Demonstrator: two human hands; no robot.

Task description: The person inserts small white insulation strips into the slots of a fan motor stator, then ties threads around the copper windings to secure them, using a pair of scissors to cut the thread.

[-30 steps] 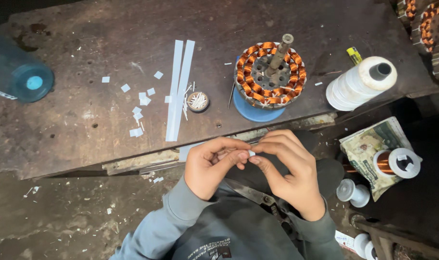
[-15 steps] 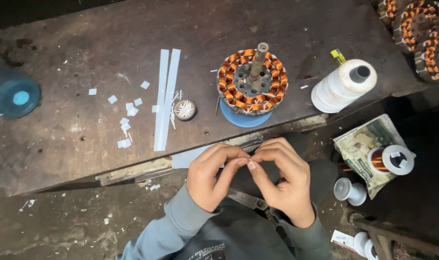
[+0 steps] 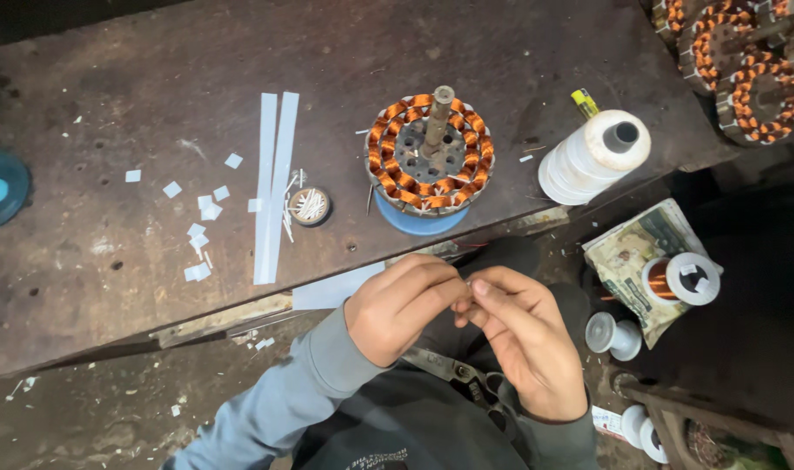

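left hand point(image 3: 397, 306) | right hand point(image 3: 520, 341) | fingertips pinched together below bench point(image 3: 110, 113)

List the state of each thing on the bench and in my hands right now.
Left hand: fingertips pinched against right hand.
Right hand: pinching, item too small to tell.
Wound stator: upright on blue disc.
White thread spool: lying on side.
Paper strips: flat, side by side.

Both hands met in front of the bench edge, the left hand point(image 3: 398, 306) and the right hand point(image 3: 523, 339) with fingertips pinched together around something too small to make out. Just beyond them on the bench stood a copper-wound stator point(image 3: 395, 148), upright on a blue disc point(image 3: 405, 218).
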